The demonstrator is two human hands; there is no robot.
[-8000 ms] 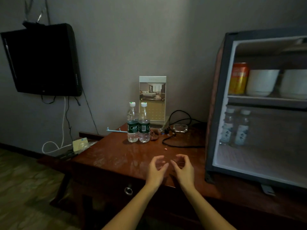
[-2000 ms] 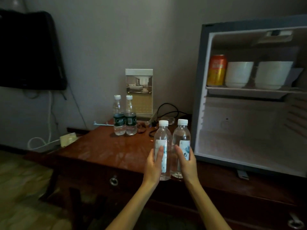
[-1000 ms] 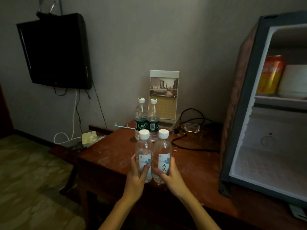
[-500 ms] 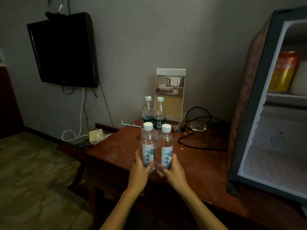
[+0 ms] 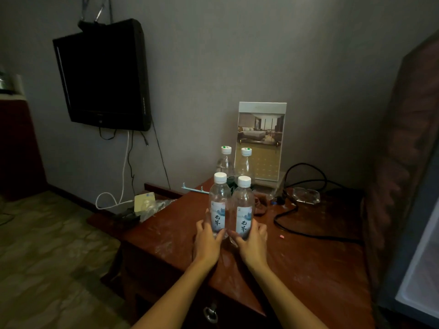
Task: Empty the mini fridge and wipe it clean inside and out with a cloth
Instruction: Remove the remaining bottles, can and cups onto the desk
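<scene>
Facing a wall with a TV [image 5: 102, 74] hanging at left. Reaching over the desk [image 5: 308, 269] with both arms. Gripping the left bottle [image 5: 219, 205] low down with the left hand [image 5: 207, 241], fingers curling round its label, thumb pressing on the front. Gripping the right bottle [image 5: 242, 210] likewise with the right hand [image 5: 251, 241], fingers wrapping its far side. Holding both upright, side by side and touching, just before two rear bottles [image 5: 225, 162] and a card [image 5: 261, 141]; not telling whether the bases are touching the desk. Looking past a cable [image 5: 304, 231] looping on the desk to the fridge [image 5: 408, 186] at the far right edge, well apart from the hands.
</scene>
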